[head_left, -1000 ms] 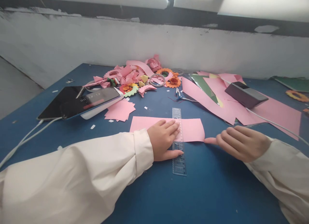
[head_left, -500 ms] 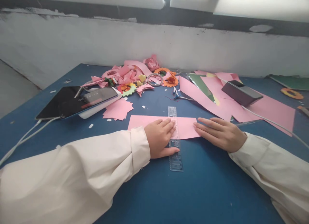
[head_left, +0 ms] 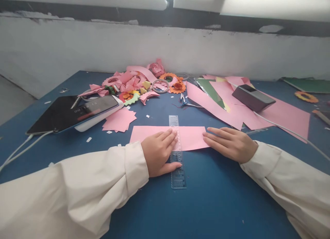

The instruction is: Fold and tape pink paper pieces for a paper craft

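A pink paper strip [head_left: 192, 138] lies flat on the blue table, wider than it is deep. Across it, running away from me, is a clear plastic ruler [head_left: 178, 175]. My left hand [head_left: 160, 152] rests flat on the ruler and strip, fingers stretched over the ruler's left side and thumb lower down on it. At the strip's right end my right hand [head_left: 229, 143] has its fingers extended, the tips touching the paper edge. That hand's thumb is hidden.
Pink paper squares [head_left: 120, 118] lie left of the strip, beside a propped phone [head_left: 95, 106] on a black tablet [head_left: 48, 115] with white cables. Behind are paper flower pieces [head_left: 129, 82] and a tape roll [head_left: 160, 86]. Pink sheets [head_left: 286, 112] carry a dark box [head_left: 253, 97] at right.
My left hand and the ruler have slid slightly left across the pink strip. My right hand stays at the strip's right end. The whole view has shifted a little.
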`<state>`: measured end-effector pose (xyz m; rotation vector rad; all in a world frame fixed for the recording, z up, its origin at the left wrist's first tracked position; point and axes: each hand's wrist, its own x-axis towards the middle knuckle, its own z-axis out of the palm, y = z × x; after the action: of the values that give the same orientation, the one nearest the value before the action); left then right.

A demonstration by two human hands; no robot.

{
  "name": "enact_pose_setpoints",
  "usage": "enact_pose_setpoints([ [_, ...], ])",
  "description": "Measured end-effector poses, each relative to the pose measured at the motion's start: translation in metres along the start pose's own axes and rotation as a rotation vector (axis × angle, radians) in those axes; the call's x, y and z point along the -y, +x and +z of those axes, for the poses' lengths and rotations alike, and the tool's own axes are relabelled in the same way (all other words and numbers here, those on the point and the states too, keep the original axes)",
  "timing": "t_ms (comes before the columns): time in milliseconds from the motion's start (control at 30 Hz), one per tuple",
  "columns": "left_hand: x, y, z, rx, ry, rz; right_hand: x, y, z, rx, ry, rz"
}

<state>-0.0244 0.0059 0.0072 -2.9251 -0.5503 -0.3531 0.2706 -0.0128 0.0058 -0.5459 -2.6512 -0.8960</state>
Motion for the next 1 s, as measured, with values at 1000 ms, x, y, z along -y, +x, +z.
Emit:
enact_pose_setpoints([
  [1000,0.0000,0.0064,0.0029,0.007,-0.032,-0.006,0.0024,0.0017,-0.0006,0.017,-0.028,0.039],
])
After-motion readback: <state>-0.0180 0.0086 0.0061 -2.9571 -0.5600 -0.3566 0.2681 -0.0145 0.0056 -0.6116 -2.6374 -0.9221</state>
